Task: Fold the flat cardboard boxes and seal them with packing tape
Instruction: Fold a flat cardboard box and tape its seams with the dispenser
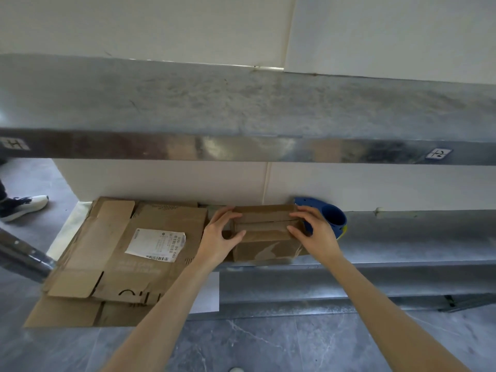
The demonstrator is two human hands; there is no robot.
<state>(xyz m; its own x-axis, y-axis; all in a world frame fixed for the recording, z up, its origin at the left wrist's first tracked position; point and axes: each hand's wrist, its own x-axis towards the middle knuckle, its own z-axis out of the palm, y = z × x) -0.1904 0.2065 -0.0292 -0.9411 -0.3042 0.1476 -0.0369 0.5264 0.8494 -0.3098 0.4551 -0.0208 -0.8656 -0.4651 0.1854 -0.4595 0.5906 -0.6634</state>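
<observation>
Step in hand: folding, at its closing stage. The small cardboard box (264, 229) stands erected on the lower metal shelf (402, 237), under the steel tabletop (241, 103). The left hand (222, 232) grips the box's left end and the right hand (314, 232) grips its right end. On each hand the fingers curl over the top edge and the thumb sits on the near side. The top flaps lie down, with a dark seam line running between the hands. No tape is discernible across that seam.

Taking the box as centre, the stack of flattened cardboard boxes (128, 253) lies at 9 o'clock, touching or just beside it, with a white shipping label (157, 244) on the top sheet. The blue tape dispenser (332, 216) sits at 3 o'clock, just behind the right hand.

Next move, as judged: hold the flaps closed with the left hand, free the right hand for the dispenser, and lay tape along the seam.
</observation>
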